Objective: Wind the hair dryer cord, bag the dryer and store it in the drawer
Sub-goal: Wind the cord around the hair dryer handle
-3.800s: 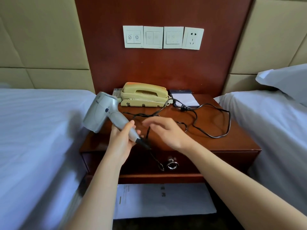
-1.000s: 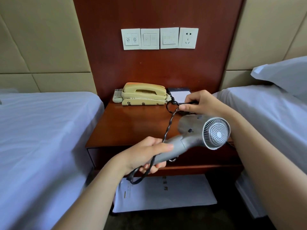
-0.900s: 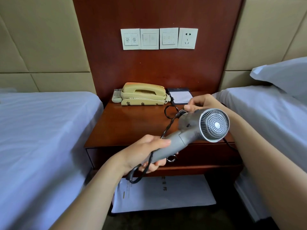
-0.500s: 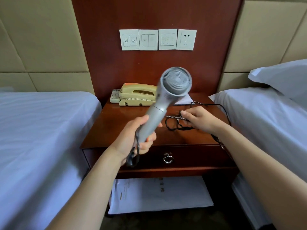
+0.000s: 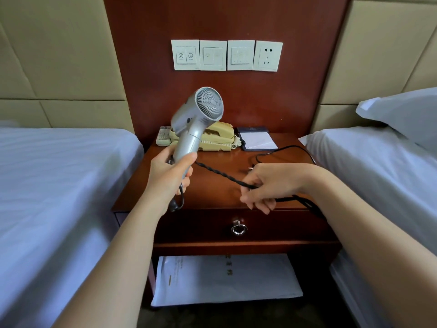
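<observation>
Fingers (image 5: 188, 159) of the left hand (image 5: 168, 179) gripped the hair dryer (image 5: 196, 121) head-up; right hand (image 5: 274, 183), lower and rightward, pinched its twisted cord (image 5: 220, 172).

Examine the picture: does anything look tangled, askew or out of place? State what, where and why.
The cord is twisted on itself like a rope between the left hand, which grips the dryer, and the right hand, which holds the cord. White paper lies askew under the nightstand.
</observation>
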A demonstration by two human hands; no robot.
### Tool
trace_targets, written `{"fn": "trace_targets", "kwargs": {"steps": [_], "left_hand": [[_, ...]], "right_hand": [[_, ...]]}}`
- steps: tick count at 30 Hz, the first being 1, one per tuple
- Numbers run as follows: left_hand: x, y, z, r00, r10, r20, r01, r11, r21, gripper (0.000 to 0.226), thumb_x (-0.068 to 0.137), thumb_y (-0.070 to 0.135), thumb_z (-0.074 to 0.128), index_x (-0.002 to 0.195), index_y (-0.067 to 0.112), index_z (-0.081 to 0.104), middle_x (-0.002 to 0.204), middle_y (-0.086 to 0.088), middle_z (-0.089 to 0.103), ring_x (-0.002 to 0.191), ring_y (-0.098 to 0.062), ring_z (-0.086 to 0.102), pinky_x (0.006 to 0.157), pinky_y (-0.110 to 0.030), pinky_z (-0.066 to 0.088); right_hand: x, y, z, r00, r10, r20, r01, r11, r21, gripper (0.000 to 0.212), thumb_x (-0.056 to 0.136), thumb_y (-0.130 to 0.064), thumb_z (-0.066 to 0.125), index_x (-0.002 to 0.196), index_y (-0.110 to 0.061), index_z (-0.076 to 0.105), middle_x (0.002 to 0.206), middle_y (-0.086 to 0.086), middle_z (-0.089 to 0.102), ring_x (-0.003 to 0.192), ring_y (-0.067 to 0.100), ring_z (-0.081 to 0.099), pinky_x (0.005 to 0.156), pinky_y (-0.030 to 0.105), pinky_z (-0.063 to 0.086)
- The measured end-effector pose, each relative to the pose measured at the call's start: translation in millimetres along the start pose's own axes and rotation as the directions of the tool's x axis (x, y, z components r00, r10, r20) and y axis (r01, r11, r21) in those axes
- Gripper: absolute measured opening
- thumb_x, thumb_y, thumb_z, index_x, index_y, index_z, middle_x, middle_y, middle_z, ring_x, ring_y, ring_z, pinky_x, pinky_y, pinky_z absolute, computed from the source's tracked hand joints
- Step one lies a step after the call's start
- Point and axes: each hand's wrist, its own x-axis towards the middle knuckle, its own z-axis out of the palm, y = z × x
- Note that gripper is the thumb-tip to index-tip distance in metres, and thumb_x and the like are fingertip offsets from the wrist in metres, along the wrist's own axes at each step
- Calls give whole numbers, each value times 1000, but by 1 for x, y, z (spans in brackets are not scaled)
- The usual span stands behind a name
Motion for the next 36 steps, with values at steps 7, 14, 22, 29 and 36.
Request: {"fn": "trace_targets", "kwargs": {"steps": [7,14,22,29,36], "left_hand": [[8,-1,4,968,67,-242,-69,998,0,6,85,26,65,84,22,61,61,0,48,37,-5,37,35,-17,29],[8,-8,8,967,46,-249,-36,998,45,12,85,28,65,82,18,60,61,0,49,36,-6,39,34,-17,29],[10,-9,-3,932,100,-347,-62,991,118,15,86,31,62,89,17,58,63,2,54,43,-11,45,39,-20,35],[11,-12,-7,944,94,-318,-1,960,280,24,76,25,64,96,15,56,75,-5,60,50,-18,51,54,-31,43],[5,-8,-4,957,89,-277,21,928,371,46,68,36,73,104,18,50,84,-4,58,61,-19,55,51,-25,38]], "right_hand": [[2,-1,-1,997,2,-82,-3,1000,-12,36,96,-32,46,69,-12,61,45,-7,54,54,10,53,69,16,40],[1,3,6,971,151,-187,-189,960,-206,37,95,-34,46,65,-19,60,67,-3,65,62,10,58,65,24,42],[-3,14,9,854,-119,-507,105,993,-56,31,93,-27,53,64,-24,63,57,-5,50,52,6,43,57,26,35],[-12,7,5,826,-188,-531,281,954,99,38,96,-22,50,67,-1,59,64,1,73,59,32,55,63,43,43],[-9,-2,3,725,-153,-672,310,943,119,35,96,-18,49,69,4,46,52,-3,34,45,16,34,52,30,37]]}}
